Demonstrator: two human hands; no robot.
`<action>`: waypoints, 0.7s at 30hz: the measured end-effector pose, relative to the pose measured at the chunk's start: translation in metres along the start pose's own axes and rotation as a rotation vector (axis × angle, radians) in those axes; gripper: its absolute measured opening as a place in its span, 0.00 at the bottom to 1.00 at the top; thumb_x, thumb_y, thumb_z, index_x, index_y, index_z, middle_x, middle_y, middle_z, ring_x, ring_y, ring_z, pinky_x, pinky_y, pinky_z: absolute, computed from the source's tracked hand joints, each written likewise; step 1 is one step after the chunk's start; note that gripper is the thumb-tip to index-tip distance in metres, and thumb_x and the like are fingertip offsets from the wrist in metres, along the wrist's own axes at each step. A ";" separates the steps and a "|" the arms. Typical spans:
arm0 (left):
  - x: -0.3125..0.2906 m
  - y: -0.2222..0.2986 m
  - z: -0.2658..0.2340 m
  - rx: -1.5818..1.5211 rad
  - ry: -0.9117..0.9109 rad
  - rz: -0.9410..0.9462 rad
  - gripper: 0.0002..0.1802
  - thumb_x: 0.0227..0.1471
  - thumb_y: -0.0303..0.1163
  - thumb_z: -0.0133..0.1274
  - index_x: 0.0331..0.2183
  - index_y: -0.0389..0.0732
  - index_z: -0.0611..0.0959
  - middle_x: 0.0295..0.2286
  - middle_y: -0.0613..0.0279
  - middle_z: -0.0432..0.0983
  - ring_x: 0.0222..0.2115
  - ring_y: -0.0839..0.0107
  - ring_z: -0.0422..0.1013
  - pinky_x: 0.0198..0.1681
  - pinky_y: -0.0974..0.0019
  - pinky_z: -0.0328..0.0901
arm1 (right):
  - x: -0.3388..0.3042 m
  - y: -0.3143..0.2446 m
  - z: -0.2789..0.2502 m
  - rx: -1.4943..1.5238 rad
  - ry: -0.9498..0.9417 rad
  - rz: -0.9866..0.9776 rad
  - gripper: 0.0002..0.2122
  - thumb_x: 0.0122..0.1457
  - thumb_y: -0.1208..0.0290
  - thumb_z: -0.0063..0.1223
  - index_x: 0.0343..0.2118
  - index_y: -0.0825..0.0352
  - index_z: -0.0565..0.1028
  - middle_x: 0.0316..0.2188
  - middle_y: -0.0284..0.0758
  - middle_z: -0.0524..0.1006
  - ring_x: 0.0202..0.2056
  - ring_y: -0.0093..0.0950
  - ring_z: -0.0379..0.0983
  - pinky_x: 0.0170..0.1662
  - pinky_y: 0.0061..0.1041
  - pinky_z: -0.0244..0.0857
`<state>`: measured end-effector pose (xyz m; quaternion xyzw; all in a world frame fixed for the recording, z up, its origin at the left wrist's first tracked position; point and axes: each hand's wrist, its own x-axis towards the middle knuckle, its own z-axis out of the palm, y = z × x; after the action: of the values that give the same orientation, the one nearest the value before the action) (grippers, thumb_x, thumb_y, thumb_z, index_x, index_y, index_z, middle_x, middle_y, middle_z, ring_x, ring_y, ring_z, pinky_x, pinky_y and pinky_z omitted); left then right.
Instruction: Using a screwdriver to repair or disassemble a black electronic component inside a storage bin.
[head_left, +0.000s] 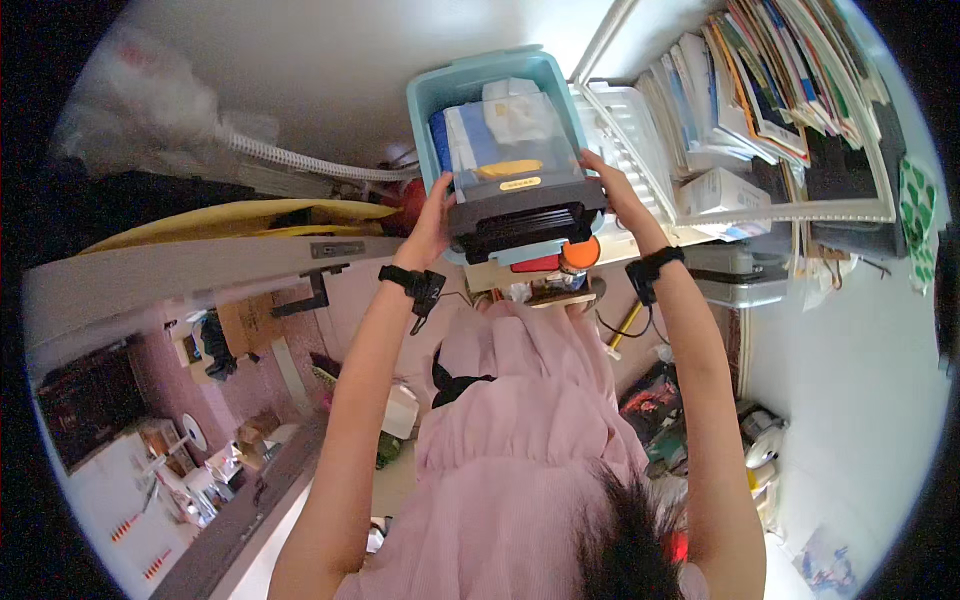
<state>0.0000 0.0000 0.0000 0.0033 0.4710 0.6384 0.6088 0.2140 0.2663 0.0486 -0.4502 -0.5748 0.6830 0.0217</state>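
A light blue storage box (427, 105) stands ahead of me. A clear panel with a dark grey front part (525, 212) covers some of it. Through the panel show blue and white soft things (480, 135), a white crumpled bundle (515, 112) and a small yellow item (510, 168). My left hand (430, 225) grips the left side of the box by the dark part, its other fingers mostly hidden. Opposite it, my right hand (612, 192) is closed on the right side, fingertips at the panel's edge. Both wrists wear black straps.
To the right, a white rack (735, 215) holds many folders and papers (770, 85), with a grey case (735, 275) below. An orange round lid (580, 252) sits just under the box. At left are a door edge (200, 270), a yellow flat item (240, 215) and a white ribbed hose (300, 160).
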 end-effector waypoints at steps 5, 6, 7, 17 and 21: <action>-0.026 -0.012 0.022 0.142 0.171 0.106 0.51 0.52 0.63 0.47 0.67 0.51 0.47 0.66 0.51 0.39 0.65 0.52 0.40 0.65 0.52 0.39 | -0.079 0.056 -0.019 0.226 0.278 -0.054 0.18 0.60 0.59 0.50 0.48 0.63 0.76 0.38 0.34 0.81 0.10 0.12 0.51 0.14 0.15 0.44; -0.039 -0.006 0.038 0.199 0.175 0.120 0.50 0.53 0.62 0.48 0.66 0.50 0.47 0.65 0.51 0.41 0.65 0.52 0.42 0.64 0.52 0.41 | -0.092 0.068 -0.021 0.262 0.343 -0.066 0.17 0.60 0.60 0.49 0.47 0.63 0.76 0.37 0.34 0.81 0.11 0.11 0.51 0.14 0.14 0.44; -0.051 -0.003 0.043 0.210 0.176 0.112 0.50 0.53 0.62 0.48 0.66 0.50 0.47 0.65 0.51 0.41 0.65 0.52 0.42 0.64 0.52 0.41 | -0.103 0.081 -0.017 0.295 0.386 -0.070 0.16 0.61 0.60 0.49 0.46 0.63 0.77 0.35 0.33 0.81 0.11 0.10 0.51 0.14 0.14 0.44; -0.069 0.021 0.042 0.781 0.081 0.537 0.50 0.50 0.42 0.61 0.65 0.41 0.52 0.63 0.45 0.48 0.62 0.57 0.51 0.62 0.57 0.49 | -0.132 0.135 0.037 0.065 0.639 -0.241 0.13 0.59 0.64 0.50 0.33 0.71 0.78 0.21 0.41 0.78 0.24 0.27 0.74 0.30 0.27 0.65; -0.073 0.011 0.087 0.841 0.055 0.454 0.49 0.46 0.32 0.64 0.63 0.38 0.56 0.61 0.46 0.52 0.59 0.60 0.56 0.61 0.62 0.52 | -0.151 0.166 0.046 -0.010 0.541 -0.275 0.14 0.60 0.61 0.50 0.42 0.67 0.73 0.25 0.49 0.78 0.32 0.45 0.77 0.36 0.38 0.69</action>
<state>0.0608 -0.0031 0.0968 0.3352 0.6916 0.5093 0.3872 0.3549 0.0927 0.0009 -0.5337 -0.6072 0.5260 0.2642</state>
